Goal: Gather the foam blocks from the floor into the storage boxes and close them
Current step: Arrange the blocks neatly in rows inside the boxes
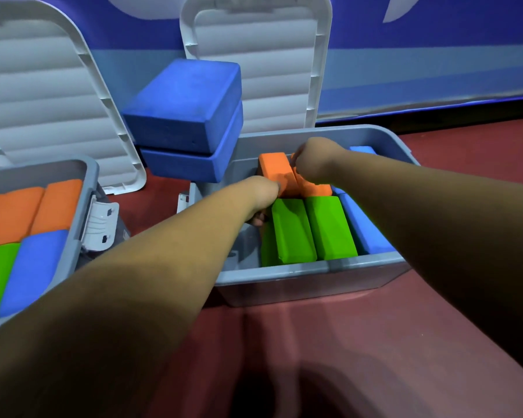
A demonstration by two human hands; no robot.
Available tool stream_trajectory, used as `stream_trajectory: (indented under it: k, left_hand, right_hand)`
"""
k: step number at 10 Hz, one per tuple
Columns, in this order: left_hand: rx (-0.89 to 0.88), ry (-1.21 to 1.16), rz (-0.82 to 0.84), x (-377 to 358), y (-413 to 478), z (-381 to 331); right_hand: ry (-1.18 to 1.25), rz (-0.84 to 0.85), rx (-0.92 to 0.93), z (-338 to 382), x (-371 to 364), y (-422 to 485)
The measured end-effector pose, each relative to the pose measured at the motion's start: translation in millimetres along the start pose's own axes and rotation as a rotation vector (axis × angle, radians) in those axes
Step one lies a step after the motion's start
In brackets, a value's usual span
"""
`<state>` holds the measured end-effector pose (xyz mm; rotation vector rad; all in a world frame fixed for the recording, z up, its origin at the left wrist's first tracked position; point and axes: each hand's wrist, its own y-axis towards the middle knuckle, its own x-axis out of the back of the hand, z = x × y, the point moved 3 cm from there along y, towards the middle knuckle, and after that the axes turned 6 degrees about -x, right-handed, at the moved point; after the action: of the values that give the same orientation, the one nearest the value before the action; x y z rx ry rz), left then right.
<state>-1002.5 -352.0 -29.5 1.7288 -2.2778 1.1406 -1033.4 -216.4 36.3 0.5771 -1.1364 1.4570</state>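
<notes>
Down inside the box, my left hand and right hand each grip an orange block — I should seat them flat beside the green blocks so the lid shuts.

Blue wall, red floor
</notes>
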Motion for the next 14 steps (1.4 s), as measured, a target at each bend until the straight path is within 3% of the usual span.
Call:
stream_trajectory:
  k: [3, 5, 6, 7, 8, 9, 10, 11, 13, 14]
  left_hand:
    - [-0.115, -0.065, -0.014, 44, -48, -38]
    - [-0.133, -0.236, -0.048, 102, -87, -50]
    - [-0.21, -0.294, -0.218, 138, -102, -59]
    - [-0.272, -0.313, -0.62, 184, -109, -51]
    - [-0.236, -0.034, -0.937, 217, -101, -23]
    - [-0.128, -0.049, -0.975, 223, -90, 8]
    - [-0.04, -0.189, -0.832, 217, -73, 36]
    - [-0.086, -0.469, -0.574, 202, -63, 48]
    - [-0.122, -0.769, -0.495, 194, -61, 41]
    - [-0.071, -0.74, -0.423, 189, -65, 41]
  right_hand:
    - [0.469, -0.005, 0.097, 32, 13, -7]
    - [0.609, 0.041, 0.174, 60, 10, -12]
    - [0.637, 0.035, 0.201, 72, 8, -14]
    - [0.668, 0.032, 0.204, 83, 3, -15]
    - [0.682, 0.042, 0.177, 93, -5, -18]
    - [0.647, 0.017, 0.14, 103, -12, -23]
    - [0.543, 0.011, 0.124, 109, -19, -31]
    - [0.538, 0.045, 0.113, 111, -28, -34]
    - [0.749, 0.142, 0.045, 111, -36, -31]
    - [0.868, 0.112, -0.002, 103, -34, -30]
